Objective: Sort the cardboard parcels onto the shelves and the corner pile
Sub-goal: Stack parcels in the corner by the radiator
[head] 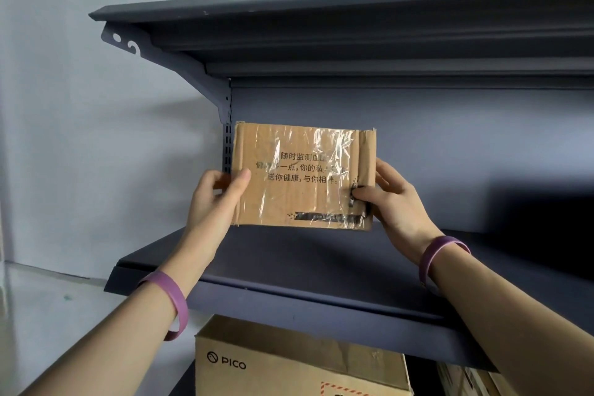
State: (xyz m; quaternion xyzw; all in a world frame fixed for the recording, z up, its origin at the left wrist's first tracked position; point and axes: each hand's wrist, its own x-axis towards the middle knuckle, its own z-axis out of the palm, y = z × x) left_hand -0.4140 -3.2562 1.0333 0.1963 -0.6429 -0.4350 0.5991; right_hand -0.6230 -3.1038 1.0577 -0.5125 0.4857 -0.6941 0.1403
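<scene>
I hold a small brown cardboard parcel (302,177), wrapped in clear tape and printed with black text, upright in front of the shelving's back panel. My left hand (218,199) grips its left edge and my right hand (395,199) grips its right edge. The parcel hangs just above the dark grey middle shelf (321,270), near that shelf's left end. Whether its bottom edge touches the shelf I cannot tell. Both wrists wear purple bands.
An upper shelf (289,6) on a bracket overhangs the parcel. Below the middle shelf sits a larger cardboard box marked PICO (273,360), with more cardboard at the lower right (466,379). A pale wall (80,138) and light floor lie to the left.
</scene>
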